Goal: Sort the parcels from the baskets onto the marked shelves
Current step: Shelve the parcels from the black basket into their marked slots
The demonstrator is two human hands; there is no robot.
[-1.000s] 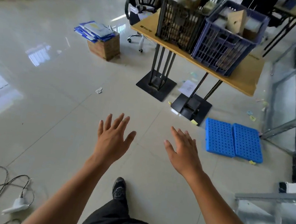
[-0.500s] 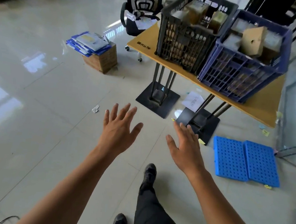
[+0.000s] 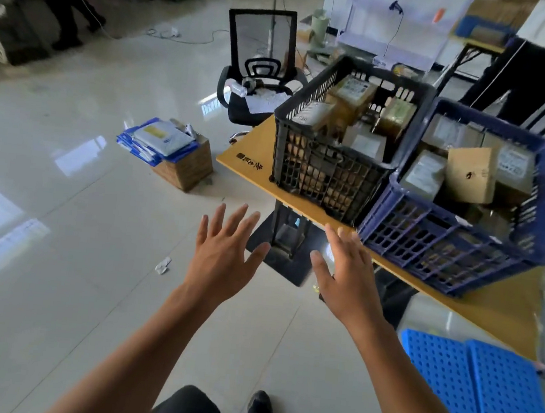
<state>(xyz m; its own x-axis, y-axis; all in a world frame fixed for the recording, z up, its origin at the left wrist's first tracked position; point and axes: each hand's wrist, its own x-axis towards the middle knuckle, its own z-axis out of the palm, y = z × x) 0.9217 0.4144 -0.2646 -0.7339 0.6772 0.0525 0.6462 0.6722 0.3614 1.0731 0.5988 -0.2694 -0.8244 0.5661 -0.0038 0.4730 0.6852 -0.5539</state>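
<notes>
Left hand (image 3: 219, 258) and right hand (image 3: 345, 281), fingers spread and empty, hover near the surface (image 3: 501, 308); its corner print (image 3: 250, 161) is illegible.

Two open-topped plastic baskets with lattice walls stand upright side by side on the wooden table (image 3: 256, 153), their adjacent walls touching. The black basket (image 3: 327, 178) occupies the table's left end, its front wall close to the near edge. The blue basket (image 3: 427, 244) sits to its right, also along the near edge. Both are filled with loosely piled labelled parcels (image 3: 353, 92), mostly brown cardboard. In the blue basket, one flat cardboard parcel (image 3: 470, 173) stands on edge above the rest.
</notes>
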